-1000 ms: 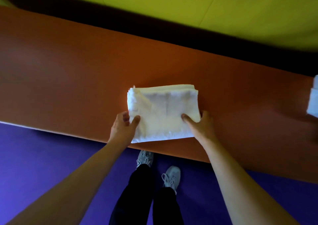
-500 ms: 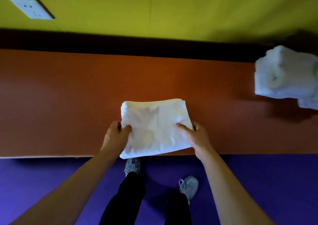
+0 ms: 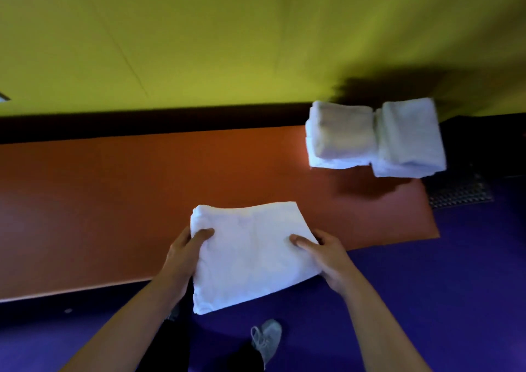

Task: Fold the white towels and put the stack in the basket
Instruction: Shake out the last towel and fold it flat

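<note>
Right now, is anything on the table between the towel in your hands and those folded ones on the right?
Nothing visible. The folded towel, held by the left hand and right hand, has only bare orange table between it and the two piles of folded towels.

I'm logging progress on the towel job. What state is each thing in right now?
Towel in hands: folded flat, lifted, overhanging the table's near edge.
Left hand: grips the towel's left edge.
Right hand: grips the towel's right edge.
Left pile: folded towels, stacked on the table.
Right pile: folded towels, stacked at the table's end.
</note>
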